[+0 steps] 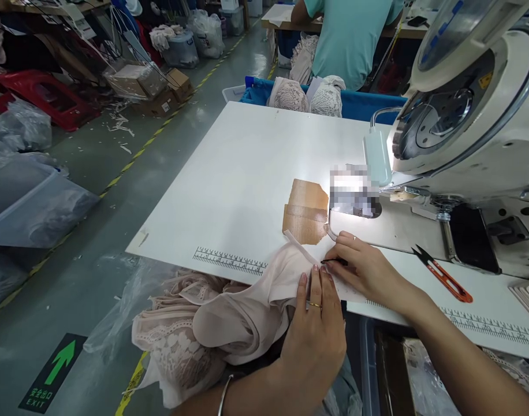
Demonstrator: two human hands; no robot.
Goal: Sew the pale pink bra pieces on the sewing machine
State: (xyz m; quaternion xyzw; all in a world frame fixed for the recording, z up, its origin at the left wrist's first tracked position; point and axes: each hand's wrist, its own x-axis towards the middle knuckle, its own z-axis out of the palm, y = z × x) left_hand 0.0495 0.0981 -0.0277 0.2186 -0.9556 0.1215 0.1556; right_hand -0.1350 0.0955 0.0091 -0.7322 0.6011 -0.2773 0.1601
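At lower centre, the garment point(234, 323) lies under my left fingers point(315, 287), partly off the surface point(247, 185). Cardboard point(305, 222) lies just above it; scissors point(447, 278) lie right of my right fingers point(350, 247), below the upper-right sewing machine point(494, 162). Behind the surface, top centre, stands a bin point(366, 105).

Left hand point(314, 341): I have it palm down, fingers extended forward.
Right hand point(368, 271): I have it beside the left fingertips point(315, 273), fingers curled, pinching.
Forearms point(455, 341): both bare, I angle them inward.
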